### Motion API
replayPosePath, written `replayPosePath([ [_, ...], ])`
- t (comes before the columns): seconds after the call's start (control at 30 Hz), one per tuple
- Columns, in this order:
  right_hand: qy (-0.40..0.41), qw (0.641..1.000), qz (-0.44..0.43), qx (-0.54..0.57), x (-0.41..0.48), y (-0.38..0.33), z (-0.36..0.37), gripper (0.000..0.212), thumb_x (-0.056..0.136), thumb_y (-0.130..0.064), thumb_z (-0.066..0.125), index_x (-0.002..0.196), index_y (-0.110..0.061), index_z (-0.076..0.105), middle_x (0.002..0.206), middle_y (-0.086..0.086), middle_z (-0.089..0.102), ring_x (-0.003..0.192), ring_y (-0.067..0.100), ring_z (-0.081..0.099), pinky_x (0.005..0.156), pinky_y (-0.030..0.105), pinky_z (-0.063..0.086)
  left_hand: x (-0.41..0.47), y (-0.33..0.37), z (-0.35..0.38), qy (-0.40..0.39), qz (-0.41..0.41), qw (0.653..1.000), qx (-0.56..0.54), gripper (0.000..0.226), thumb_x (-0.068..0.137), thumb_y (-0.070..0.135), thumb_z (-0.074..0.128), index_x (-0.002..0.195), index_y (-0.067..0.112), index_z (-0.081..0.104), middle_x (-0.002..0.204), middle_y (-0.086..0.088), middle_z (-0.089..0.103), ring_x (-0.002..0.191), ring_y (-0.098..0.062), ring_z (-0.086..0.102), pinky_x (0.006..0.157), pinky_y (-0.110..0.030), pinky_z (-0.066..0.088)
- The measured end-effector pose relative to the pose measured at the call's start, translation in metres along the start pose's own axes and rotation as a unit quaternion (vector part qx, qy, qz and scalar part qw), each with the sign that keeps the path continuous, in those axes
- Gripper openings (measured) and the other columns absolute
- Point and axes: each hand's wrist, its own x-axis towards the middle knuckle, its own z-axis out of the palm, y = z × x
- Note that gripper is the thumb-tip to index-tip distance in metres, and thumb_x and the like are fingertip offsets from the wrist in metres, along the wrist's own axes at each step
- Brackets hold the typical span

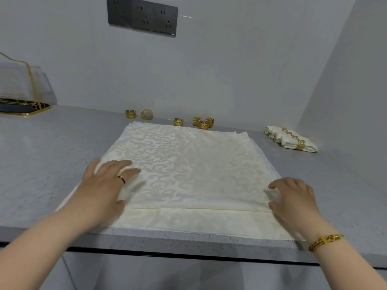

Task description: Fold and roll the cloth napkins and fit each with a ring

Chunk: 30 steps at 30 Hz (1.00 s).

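Note:
A stack of cream damask napkins (188, 164) lies flat on the grey counter (52, 164), the top one pulled back a little from the near edge. My left hand (104, 183) rests flat on its left side, fingers spread. At the napkin's right edge my right hand (293, 197) lies with fingers bent, fingertips on the cloth. Several gold rings (203, 122) stand along the wall behind the stack. Three rolled napkins with gold rings (291, 139) lie at the right.
A clear stand on a black tray with gold trim (23, 105) sits at the far left. A dark socket panel (142, 15) hangs on the wall. The counter's front edge (188, 243) runs just below the napkins.

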Motion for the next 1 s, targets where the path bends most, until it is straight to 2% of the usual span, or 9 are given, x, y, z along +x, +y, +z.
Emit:
replayPosePath([
  [0.07, 0.101, 0.989, -0.099, -0.044, -0.001, -0.008, 0.007, 0.04, 0.05, -0.008, 0.082, 0.086, -0.017, 0.066, 0.094, 0.004, 0.063, 0.099, 0.024, 0.052, 0.089, 0.036, 0.035, 0.0, 0.004, 0.011, 0.045, 0.106, 0.992, 0.042, 0.096, 0.011, 0.006, 0.085, 0.104, 0.02, 0.065, 0.105, -0.006, 0.069, 0.106, -0.024, 0.053, 0.11, -0.024, 0.002],
  [0.13, 0.112, 0.976, -0.182, -0.041, -0.003, -0.01, 0.018, 0.04, 0.029, 0.002, 0.083, 0.056, -0.018, 0.062, 0.061, -0.002, 0.061, 0.059, 0.019, 0.059, 0.053, 0.027, 0.047, -0.003, 0.006, 0.02, 0.02, 0.177, 0.983, 0.038, 0.087, 0.0, 0.009, 0.083, 0.085, 0.024, 0.074, 0.089, 0.006, 0.073, 0.084, -0.013, 0.069, 0.101, -0.019, 0.025],
  [0.23, 0.046, 0.979, -0.198, 0.001, -0.007, -0.01, 0.018, 0.022, 0.05, -0.004, 0.068, 0.049, -0.022, 0.056, 0.049, -0.009, 0.053, 0.04, 0.007, 0.051, 0.032, 0.01, 0.016, -0.006, 0.011, 0.018, -0.008, 0.18, 0.983, -0.021, 0.073, 0.006, 0.011, 0.081, 0.075, 0.031, 0.074, 0.077, 0.016, 0.071, 0.066, 0.0, 0.068, 0.063, -0.009, 0.048],
  [0.33, 0.026, 0.976, -0.21, 0.057, -0.014, 0.003, 0.021, 0.027, 0.072, -0.021, 0.042, 0.06, -0.022, 0.065, 0.06, -0.012, 0.063, 0.049, 0.005, 0.06, 0.042, 0.007, 0.032, -0.014, 0.005, 0.014, -0.013, 0.134, 0.985, -0.109, 0.031, 0.058, 0.019, 0.053, 0.079, 0.025, 0.075, 0.081, 0.012, 0.073, 0.083, -0.003, 0.063, 0.081, -0.013, 0.043],
  [0.43, 0.035, 0.978, -0.193, 0.069, -0.02, 0.016, 0.024, 0.043, 0.075, -0.038, 0.035, 0.082, -0.017, 0.073, 0.087, -0.009, 0.071, 0.075, 0.005, 0.067, 0.072, 0.006, 0.039, -0.015, 0.001, 0.011, -0.03, 0.059, 0.979, -0.192, 0.06, 0.067, 0.044, 0.024, 0.103, 0.026, 0.069, 0.109, 0.022, 0.061, 0.105, 0.002, 0.057, 0.09, -0.01, 0.037],
  [0.53, 0.023, 0.981, -0.17, 0.091, -0.018, 0.026, 0.023, 0.078, 0.068, -0.067, 0.024, 0.105, -0.015, 0.068, 0.108, -0.012, 0.06, 0.101, 0.008, 0.056, 0.085, 0.018, 0.038, -0.022, -0.01, 0.017, -0.039, 0.02, 0.981, -0.192, 0.093, 0.049, 0.07, 0.008, 0.124, 0.035, 0.051, 0.114, 0.041, 0.027, 0.109, 0.026, 0.022, 0.087, 0.005, 0.019],
  [0.73, 0.028, 0.984, -0.132, 0.115, -0.011, 0.027, 0.019, 0.02, 0.087, -0.016, 0.059, 0.104, -0.01, 0.069, 0.098, 0.004, 0.066, 0.095, 0.025, 0.058, 0.074, 0.022, 0.035, -0.014, -0.018, 0.01, -0.044, -0.024, 0.982, -0.18, 0.092, 0.049, 0.071, 0.008, 0.099, 0.027, 0.071, 0.096, 0.038, 0.044, 0.101, 0.009, 0.046, 0.079, -0.008, 0.039],
  [0.9, -0.007, 0.987, -0.116, 0.113, -0.004, 0.024, 0.015, 0.024, 0.09, -0.021, 0.053, 0.111, -0.021, 0.065, 0.082, -0.013, 0.048, 0.083, 0.01, 0.046, 0.064, 0.017, 0.032, -0.007, -0.019, 0.003, -0.06, -0.071, 0.978, -0.186, 0.025, 0.084, 0.05, 0.051, 0.076, 0.029, 0.062, 0.096, 0.016, 0.062, 0.09, -0.006, 0.057, 0.083, -0.024, 0.044],
  [1.0, -0.012, 0.987, -0.112, 0.117, -0.003, 0.028, 0.011, 0.015, 0.087, -0.021, 0.058, 0.095, -0.017, 0.07, 0.075, -0.02, 0.044, 0.08, 0.012, 0.046, 0.061, 0.012, 0.03, -0.004, -0.025, 0.007, -0.053, -0.103, 0.962, -0.247, 0.017, 0.081, 0.039, 0.061, 0.066, 0.031, 0.059, 0.083, 0.011, 0.065, 0.081, -0.009, 0.06, 0.077, -0.029, 0.048],
])
